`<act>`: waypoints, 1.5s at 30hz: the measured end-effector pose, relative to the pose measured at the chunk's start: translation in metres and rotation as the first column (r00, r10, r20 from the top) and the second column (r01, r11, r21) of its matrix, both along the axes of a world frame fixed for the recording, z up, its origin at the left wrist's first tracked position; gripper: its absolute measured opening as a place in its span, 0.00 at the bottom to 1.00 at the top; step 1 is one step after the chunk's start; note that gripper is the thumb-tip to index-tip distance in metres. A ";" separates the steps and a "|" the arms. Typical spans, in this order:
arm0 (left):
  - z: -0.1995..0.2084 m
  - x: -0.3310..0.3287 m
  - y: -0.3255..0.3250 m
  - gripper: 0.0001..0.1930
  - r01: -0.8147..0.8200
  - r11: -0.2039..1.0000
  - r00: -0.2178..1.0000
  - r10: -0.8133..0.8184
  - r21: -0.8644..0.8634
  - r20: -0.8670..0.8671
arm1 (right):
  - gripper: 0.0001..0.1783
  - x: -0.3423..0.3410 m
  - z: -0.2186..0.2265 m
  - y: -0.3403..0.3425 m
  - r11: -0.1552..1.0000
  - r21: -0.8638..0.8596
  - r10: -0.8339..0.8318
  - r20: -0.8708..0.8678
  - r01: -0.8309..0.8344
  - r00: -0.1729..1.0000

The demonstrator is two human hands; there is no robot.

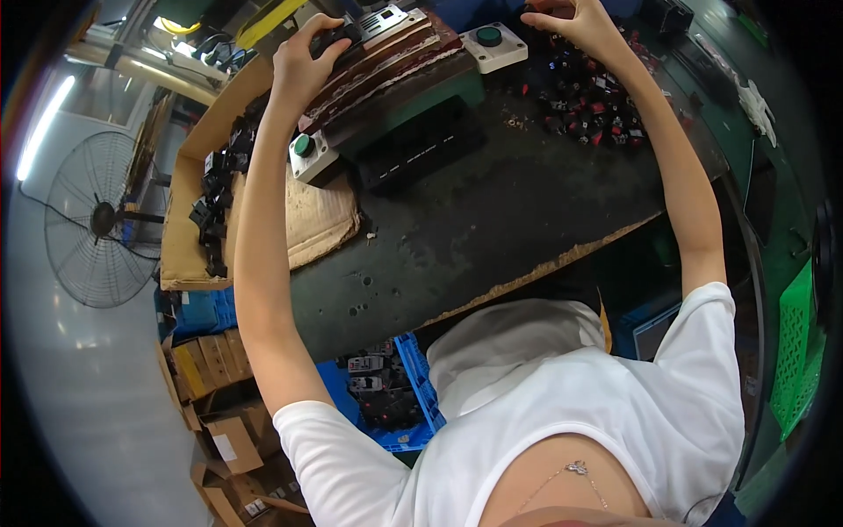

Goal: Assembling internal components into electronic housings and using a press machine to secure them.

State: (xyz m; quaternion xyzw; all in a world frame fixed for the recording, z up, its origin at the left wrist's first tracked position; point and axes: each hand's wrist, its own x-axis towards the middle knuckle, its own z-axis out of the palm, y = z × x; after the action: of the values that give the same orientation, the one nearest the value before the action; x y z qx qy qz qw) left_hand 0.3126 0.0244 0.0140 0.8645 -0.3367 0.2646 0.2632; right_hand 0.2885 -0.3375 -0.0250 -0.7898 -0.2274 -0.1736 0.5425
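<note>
My left hand (303,61) is closed around a black plastic part (338,35) at the left end of a bench machine. A silvery metal fixture (384,23) sits on top of the machine's brown layered block (378,66), right beside that part. At the top edge of the view, my right hand (584,25) has its fingertips pinched together. What they hold, if anything, is too small and cut off to make out. Below that hand lies a loose pile of small black and red parts (597,110).
Green push buttons on white boxes flank the machine, one left (304,146) and one right (489,37). A cardboard box (189,255) of black parts stands at left, before a fan (104,218). Below the dark bench (492,211) is a blue crate (421,378); a green basket (795,351) stands right.
</note>
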 end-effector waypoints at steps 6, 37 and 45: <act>-0.004 -0.003 0.000 0.14 -0.120 0.989 0.991 0.115 0.085 0.062 | 0.10 0.003 -0.003 0.001 0.994 0.094 0.055 -0.007 -0.054 0.998; 0.007 -0.090 0.002 0.25 -0.176 0.981 0.980 0.167 0.083 0.106 | 0.15 -0.005 0.000 0.010 0.852 0.505 0.349 -0.349 -0.139 0.870; -0.053 -0.141 0.044 0.19 -0.435 0.894 0.882 0.400 0.106 0.250 | 0.19 0.013 -0.014 -0.002 0.856 0.441 0.420 -0.291 -0.270 0.860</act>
State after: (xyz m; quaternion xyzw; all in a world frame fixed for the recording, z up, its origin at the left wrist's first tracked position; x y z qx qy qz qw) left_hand 0.1720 0.0684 -0.0390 0.8998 -0.1893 0.3823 0.0910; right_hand 0.3011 -0.3392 -0.0395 -0.6310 -0.2208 0.0422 0.7425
